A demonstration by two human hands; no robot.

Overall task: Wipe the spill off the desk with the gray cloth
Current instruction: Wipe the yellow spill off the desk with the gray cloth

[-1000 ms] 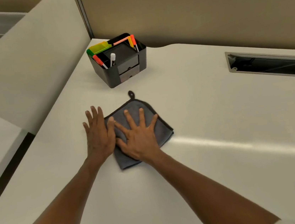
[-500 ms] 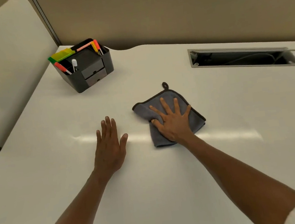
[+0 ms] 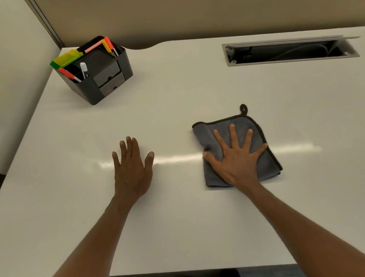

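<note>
A folded gray cloth with a black edge and a small hanging loop lies flat on the white desk, right of centre. My right hand presses down on it, palm flat and fingers spread. My left hand rests flat on the bare desk to the left of the cloth, a gap apart from it, holding nothing. I see no spill on the desk, only a bright streak of reflected light running across it between and past the hands.
A black desk organizer with markers and sticky notes stands at the back left. A cable slot with an open flap is cut into the desk at the back right. Partition walls rise behind and to the left. The desk's front edge is near me.
My right hand has slid the cloth to the right across the desk, away from my left hand, which stayed flat on the surface. One second ago both hands were side by side at the cloth.
</note>
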